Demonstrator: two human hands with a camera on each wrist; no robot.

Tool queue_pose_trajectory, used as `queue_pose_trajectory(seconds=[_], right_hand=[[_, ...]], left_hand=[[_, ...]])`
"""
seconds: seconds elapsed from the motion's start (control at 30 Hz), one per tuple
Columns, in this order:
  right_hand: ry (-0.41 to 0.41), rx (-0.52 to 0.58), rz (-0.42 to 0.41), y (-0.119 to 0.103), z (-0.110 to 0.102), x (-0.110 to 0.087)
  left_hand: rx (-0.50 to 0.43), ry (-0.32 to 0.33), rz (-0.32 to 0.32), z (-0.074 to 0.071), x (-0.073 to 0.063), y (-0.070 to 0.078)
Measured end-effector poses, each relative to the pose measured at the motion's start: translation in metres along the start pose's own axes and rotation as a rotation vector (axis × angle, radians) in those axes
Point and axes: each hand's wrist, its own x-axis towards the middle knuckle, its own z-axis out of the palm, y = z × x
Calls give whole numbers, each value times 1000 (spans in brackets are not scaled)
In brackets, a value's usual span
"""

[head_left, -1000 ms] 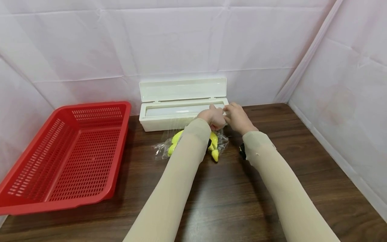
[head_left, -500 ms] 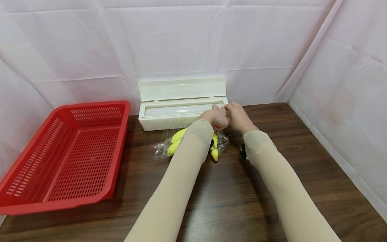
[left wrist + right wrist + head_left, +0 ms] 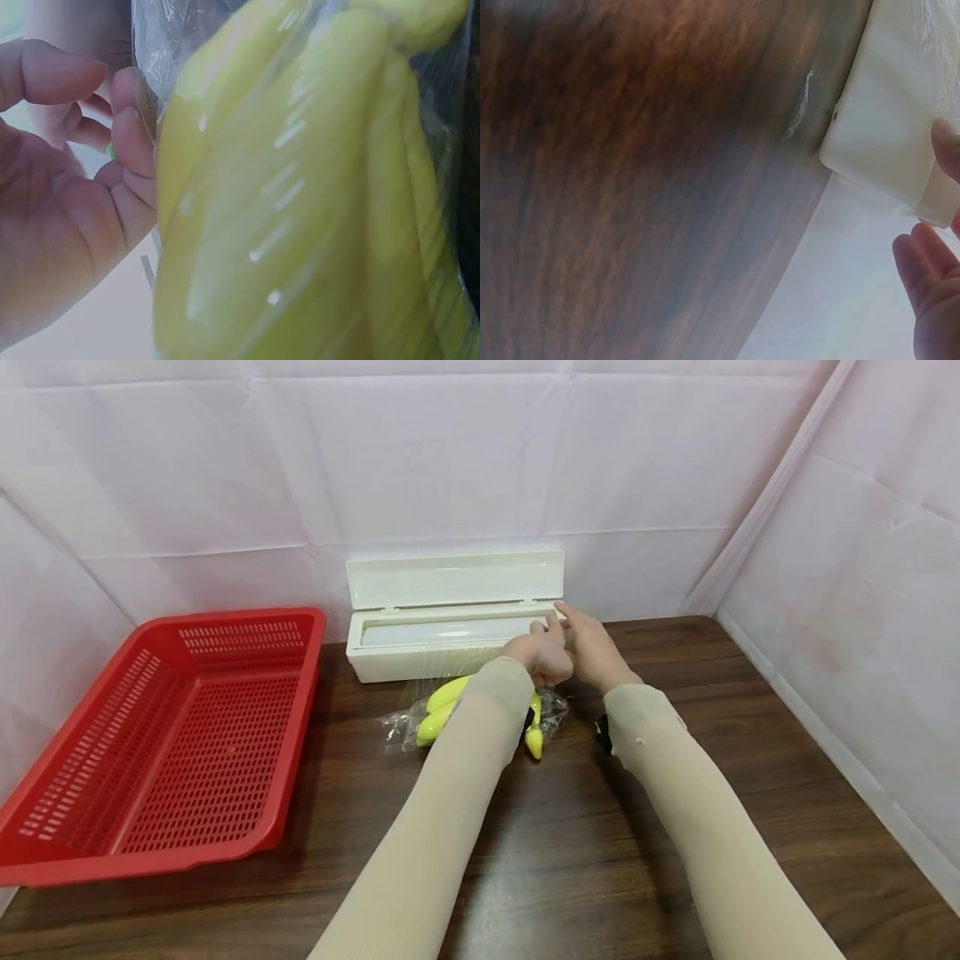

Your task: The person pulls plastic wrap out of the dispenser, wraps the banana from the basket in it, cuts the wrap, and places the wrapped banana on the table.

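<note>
An upright-lidded white cling film dispenser stands at the back, a white roll inside it. Clear film runs from its front edge over a bunch of yellow bananas, partly covered by the left forearm. My left hand is by the dispenser's right end, several fingers bent; in the left wrist view a tiny green bit shows behind the fingers, and what they hold is hidden. My right hand grips the dispenser's right end, thumb on the front in the right wrist view.
A red perforated basket sits at the left of the dark wooden table. White cloth walls close off the back and both sides. A small film scrap lies beside the dispenser in the right wrist view.
My left hand has slid to the right along the dispenser's front edge, up against the right hand. More of the bananas shows left of the forearm. The right hand has barely moved.
</note>
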Motion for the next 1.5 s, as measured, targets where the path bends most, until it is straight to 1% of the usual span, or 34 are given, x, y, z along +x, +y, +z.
queue_pose_trajectory(seconds=[0.1,0.27,0.37,0.5,0.63,0.8,0.93,1.03,1.13,1.27,1.37,1.43,1.5], right_hand=[[-13,54,28,-1,0,-2],[-29,109,43,0,0,-5],[-41,107,63,-1,0,-3],[-41,59,86,-2,-1,0],[-37,32,75,0,0,1],[-11,8,56,2,-1,0],[-4,-15,34,5,-2,3],[-1,-20,21,6,-5,4],[-10,-21,19,5,-7,4],[-42,-10,26,5,-9,2],[-57,4,30,6,-10,0],[-62,10,35,6,-10,0],[-66,12,38,8,-10,0]], left_hand=[[-35,0,10,3,1,2],[-114,-56,36,7,3,4],[-99,-63,33,7,2,5],[-51,-60,45,5,1,5],[0,-55,38,5,0,5],[119,-8,22,7,0,8],[179,27,5,9,0,12],[205,43,-5,9,0,13],[251,55,-4,8,-1,15],[325,81,23,7,-4,15],[346,100,52,7,-5,14],[342,101,72,7,-5,14],[350,95,78,8,-5,14]])
